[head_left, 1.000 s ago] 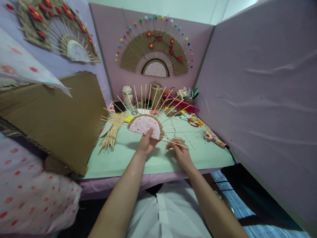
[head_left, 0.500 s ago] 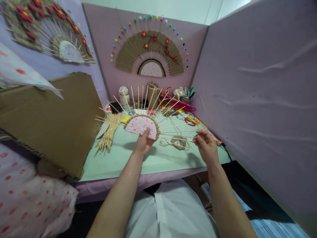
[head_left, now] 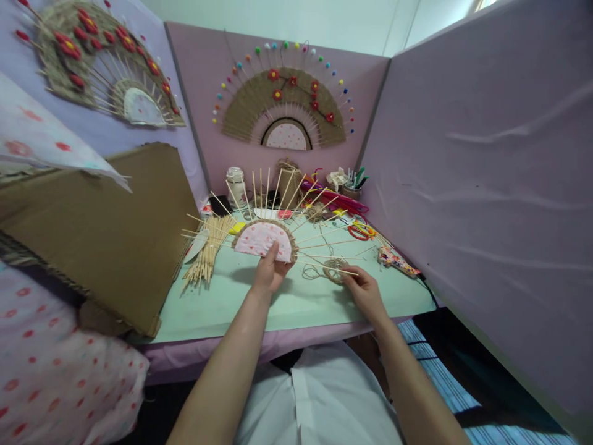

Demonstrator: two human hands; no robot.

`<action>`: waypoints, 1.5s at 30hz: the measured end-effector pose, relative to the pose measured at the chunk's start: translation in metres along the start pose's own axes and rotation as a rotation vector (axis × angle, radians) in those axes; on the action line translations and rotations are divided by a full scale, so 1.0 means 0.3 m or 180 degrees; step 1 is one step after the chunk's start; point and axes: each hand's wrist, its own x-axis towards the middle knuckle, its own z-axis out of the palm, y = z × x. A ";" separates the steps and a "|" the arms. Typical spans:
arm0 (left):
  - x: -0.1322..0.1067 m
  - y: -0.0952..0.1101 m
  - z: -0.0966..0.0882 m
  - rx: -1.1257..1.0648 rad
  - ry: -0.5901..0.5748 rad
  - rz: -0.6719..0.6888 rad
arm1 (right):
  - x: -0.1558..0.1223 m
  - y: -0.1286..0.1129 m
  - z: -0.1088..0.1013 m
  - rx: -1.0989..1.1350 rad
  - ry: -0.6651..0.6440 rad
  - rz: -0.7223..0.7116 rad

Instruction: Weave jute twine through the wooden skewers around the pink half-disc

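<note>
My left hand [head_left: 272, 272] is closed on a half-round fan frame [head_left: 259, 240], its thumb on the pink-dotted cloth front. The frame has a twine-wrapped curved rim, and thin bamboo sticks [head_left: 260, 188] spread out from it. My right hand [head_left: 365, 289] has its fingers pinched at the outer end of the lowest right-hand stick [head_left: 324, 267]. Close beside those fingertips lies a loose coil of twine [head_left: 332, 272] on the green tabletop; whether they also touch it is hard to make out.
A bundle of bamboo sticks [head_left: 208, 250] lies at left, near a large cardboard piece [head_left: 102, 235]. Scissors [head_left: 360, 232] and a patterned glue gun [head_left: 397, 261] are at right. Behind stand a white jar [head_left: 236, 185] and a twine spool [head_left: 290, 185]. A finished fan [head_left: 245, 102] hangs on the back panel.
My right hand has moved left and slightly down along the right-side sticks, closer to the twine coil. My left hand still holds the fan frame. The camera view has shifted a little.
</note>
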 end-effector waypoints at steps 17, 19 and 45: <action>0.038 -0.060 0.060 -0.0112 0.0165 0.0130 | -0.068 -0.135 0.255 -0.1271 -0.1483 -0.1341; 0.037 -0.052 0.045 -0.0115 0.0134 0.0145 | -0.077 -0.133 0.245 -0.1170 -0.1475 -0.1271; 0.030 -0.055 0.015 0.0500 -0.0045 -0.0157 | 0.017 -0.033 -0.068 -0.0824 0.0513 -0.0404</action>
